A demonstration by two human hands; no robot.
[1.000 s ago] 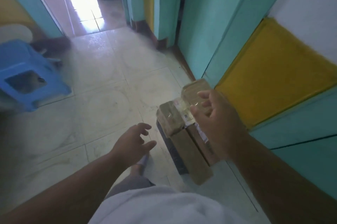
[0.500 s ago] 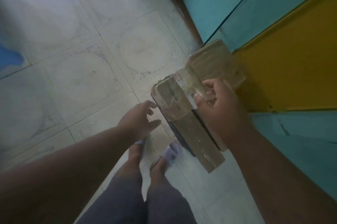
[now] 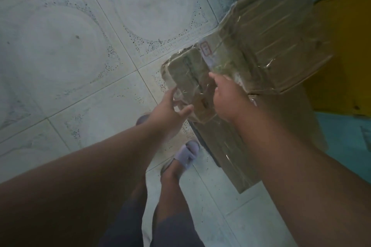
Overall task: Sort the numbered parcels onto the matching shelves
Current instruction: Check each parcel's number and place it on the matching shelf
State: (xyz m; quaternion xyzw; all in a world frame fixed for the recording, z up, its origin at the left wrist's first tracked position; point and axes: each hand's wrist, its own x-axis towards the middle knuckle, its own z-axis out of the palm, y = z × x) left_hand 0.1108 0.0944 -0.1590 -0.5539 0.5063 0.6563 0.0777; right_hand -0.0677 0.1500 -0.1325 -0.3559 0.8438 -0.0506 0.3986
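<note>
Head view, looking steeply down at the tiled floor (image 3: 84, 49). Two taped brown cardboard parcels are held up above it, close to the teal and yellow wall (image 3: 341, 31) at right.

Small parcel (image 3: 190, 78): wrapped in clear tape, lower left of the pair. The left hand (image 3: 170, 110) grasps its near left edge, thumb on the top face, fingers curled underneath.

Large parcel (image 3: 269, 45): upper right, overlapping the small one's far right edge. A white label (image 3: 206, 51) with a red stamp sits at its left corner; print unreadable. The right hand (image 3: 228, 98) lies where the two parcels meet, its fingers hidden on the far side; cannot tell which parcel it grips.

A third long brown box (image 3: 236, 152) stands on the floor against the wall, below both parcels.

Feet in pale slippers (image 3: 187, 155) stand on the floor beside that box.
</note>
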